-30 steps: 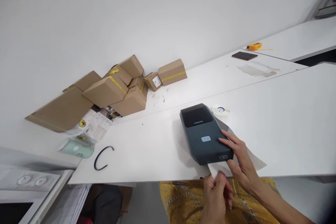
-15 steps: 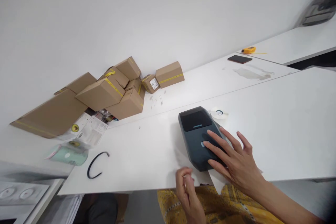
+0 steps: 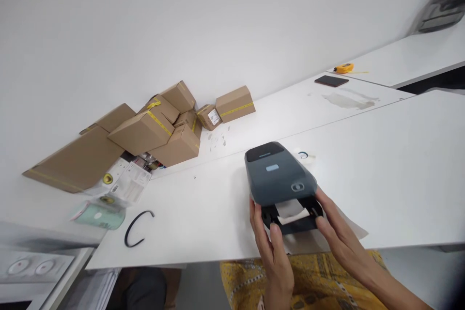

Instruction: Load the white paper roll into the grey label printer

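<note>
A dark blue-grey label printer [image 3: 278,174] stands on the white table near the front edge. Its lid is raised at the front, and a strip of white label paper [image 3: 290,210] shows in the black opening beneath. My left hand [image 3: 272,252] grips the printer's left front corner, fingers along the side and thumb at the front. On the opposite corner, my right hand [image 3: 337,232] holds the right side in the same way. Behind the printer, partly hidden, lies a white roll with a dark core ring [image 3: 303,155]. A sheet of paper [image 3: 352,223] sticks out beneath my right hand.
Several cardboard boxes [image 3: 141,131] are piled against the wall at the left. Beside them lie clear-wrapped packages [image 3: 127,179], a mint-green pack [image 3: 103,215] and a black curved band [image 3: 138,227]. Farther right are a dark flat tablet-like object [image 3: 331,81] and a yellow tape measure [image 3: 344,68].
My right hand has left the printer's top for its right front corner. My left hand has moved up onto the left corner. The printer's lid has been raised at the front.
</note>
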`<state>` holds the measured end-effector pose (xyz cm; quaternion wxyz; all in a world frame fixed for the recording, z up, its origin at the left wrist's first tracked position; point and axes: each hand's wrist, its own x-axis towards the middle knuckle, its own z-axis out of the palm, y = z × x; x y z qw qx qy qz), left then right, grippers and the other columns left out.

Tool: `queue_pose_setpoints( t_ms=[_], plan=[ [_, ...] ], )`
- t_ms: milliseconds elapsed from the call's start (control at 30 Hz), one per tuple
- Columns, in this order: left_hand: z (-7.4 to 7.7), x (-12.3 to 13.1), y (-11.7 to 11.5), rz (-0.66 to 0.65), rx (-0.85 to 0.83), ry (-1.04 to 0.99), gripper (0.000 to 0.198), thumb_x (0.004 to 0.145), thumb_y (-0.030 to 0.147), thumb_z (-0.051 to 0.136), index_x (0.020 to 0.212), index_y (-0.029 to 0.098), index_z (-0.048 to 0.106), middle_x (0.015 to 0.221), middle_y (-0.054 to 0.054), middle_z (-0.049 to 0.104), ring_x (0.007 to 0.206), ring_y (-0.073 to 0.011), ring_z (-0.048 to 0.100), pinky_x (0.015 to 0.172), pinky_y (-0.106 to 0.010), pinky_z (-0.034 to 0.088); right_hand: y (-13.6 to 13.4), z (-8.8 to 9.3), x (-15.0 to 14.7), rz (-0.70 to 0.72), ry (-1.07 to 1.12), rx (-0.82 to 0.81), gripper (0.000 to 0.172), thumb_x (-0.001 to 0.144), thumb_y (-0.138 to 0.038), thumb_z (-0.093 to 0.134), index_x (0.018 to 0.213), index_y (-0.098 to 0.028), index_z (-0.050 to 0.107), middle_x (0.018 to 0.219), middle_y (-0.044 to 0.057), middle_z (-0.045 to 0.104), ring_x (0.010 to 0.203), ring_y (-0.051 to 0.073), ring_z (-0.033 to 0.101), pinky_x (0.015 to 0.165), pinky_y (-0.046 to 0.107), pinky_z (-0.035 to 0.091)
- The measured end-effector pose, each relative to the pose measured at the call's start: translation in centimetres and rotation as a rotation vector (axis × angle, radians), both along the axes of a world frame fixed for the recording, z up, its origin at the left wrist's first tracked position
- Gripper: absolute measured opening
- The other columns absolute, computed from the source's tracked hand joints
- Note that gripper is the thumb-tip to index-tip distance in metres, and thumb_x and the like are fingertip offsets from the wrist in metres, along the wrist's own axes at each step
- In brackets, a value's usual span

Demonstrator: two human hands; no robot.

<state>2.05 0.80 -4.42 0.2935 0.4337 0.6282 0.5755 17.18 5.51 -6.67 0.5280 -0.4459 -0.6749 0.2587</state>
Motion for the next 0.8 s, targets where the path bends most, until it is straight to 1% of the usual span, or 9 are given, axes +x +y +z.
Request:
queue_pose_setpoints(
  t_ms=[133,233,300,333,433,567,700,733,800],
  plan=[
    [2.0,-1.2,2.8,0.078,0.09,0.03,0.052,0.101,0.052,0.036,0.141,0.024,0.053,0.159,-0.009,0.043,0.148,-0.025,0.038,0.12,-0.036,0.035,2.4,3.5,0.6,-0.059,-0.003,0.069,0.05,0.104,-0.038,0.04,0.154,-0.037,0.036,0.159,0.005,0.041,0.145,0.03,0.041,0.118,0.052,0.039],
    [2.7,-2.8,6.3,0.127,0.051,0.025,0.049,0.1,0.05,0.041,0.138,0.022,0.054,0.15,-0.012,0.053,0.142,-0.0263,0.045,0.117,-0.038,0.039,5.0,6.8,0.8,-0.098,-0.009,0.194,0.059,0.101,-0.037,0.05,0.156,-0.035,0.031,0.161,0.008,0.035,0.147,0.033,0.037,0.116,0.057,0.039],
    [2.8,-3.7,8.9,0.054,-0.024,0.057,0.048,0.097,0.046,0.048,0.139,0.022,0.054,0.146,-0.012,0.057,0.14,-0.0268,0.048,0.115,-0.04,0.041,7.0,8.7,0.6,-0.052,-0.087,0.331,0.064,0.099,-0.037,0.054,0.157,-0.032,0.028,0.163,0.01,0.032,0.149,0.034,0.032,0.117,0.058,0.035],
    [2.8,-4.1,10.0,0.003,-0.052,0.087,0.05,0.096,0.045,0.051,0.14,0.022,0.053,0.145,-0.011,0.058,0.139,-0.0264,0.049,0.114,-0.039,0.041,8.1,9.4,0.4,-0.003,-0.13,0.386,0.061,0.1,-0.036,0.051,0.156,-0.031,0.029,0.162,0.011,0.034,0.148,0.033,0.033,0.118,0.058,0.034],
    [2.6,-4.5,12.6,-0.118,-0.098,0.167,0.057,0.093,0.043,0.058,0.144,0.02,0.047,0.147,-0.012,0.057,0.139,-0.0254,0.049,0.113,-0.035,0.041,11.3,11.2,-0.3,0.121,-0.171,0.4,0.045,0.104,-0.037,0.039,0.149,-0.028,0.042,0.148,0.011,0.052,0.137,0.028,0.049,0.113,0.05,0.041],
    [2.4,-4.3,13.8,-0.189,-0.124,0.22,0.068,0.09,0.044,0.063,0.149,0.02,0.039,0.151,-0.013,0.053,0.138,-0.0247,0.051,0.112,-0.033,0.041,15.9,13.7,-1.4,0.133,-0.094,0.218,0.044,0.103,-0.048,0.039,0.138,-0.025,0.053,0.134,0.01,0.063,0.119,0.026,0.061,0.101,0.044,0.049],
    [2.3,-4.2,13.7,-0.143,-0.215,0.286,0.073,0.091,0.046,0.059,0.152,0.019,0.03,0.154,-0.015,0.049,0.139,-0.0263,0.049,0.112,-0.035,0.039,20.5,16.0,-2.8,0.113,-0.083,0.045,0.053,0.102,-0.058,0.035,0.138,-0.024,0.053,0.126,0.01,0.066,0.113,0.028,0.063,0.098,0.049,0.049],
    [2.4,-4.2,13.7,-0.125,-0.249,0.305,0.075,0.09,0.049,0.059,0.152,0.018,0.029,0.153,-0.017,0.049,0.138,-0.0277,0.05,0.111,-0.036,0.04,21.2,16.2,-3.1,0.097,-0.084,0.052,0.056,0.101,-0.06,0.035,0.14,-0.023,0.05,0.13,0.011,0.064,0.117,0.03,0.061,0.1,0.051,0.048],
    [2.4,-4.2,13.6,-0.098,-0.306,0.33,0.081,0.089,0.053,0.06,0.152,0.016,0.027,0.148,-0.02,0.053,0.134,-0.0307,0.054,0.108,-0.038,0.041,21.7,16.3,-3.7,0.026,-0.084,0.175,0.062,0.099,-0.061,0.04,0.146,-0.021,0.042,0.144,0.015,0.054,0.131,0.033,0.052,0.107,0.055,0.041]
  ],
)
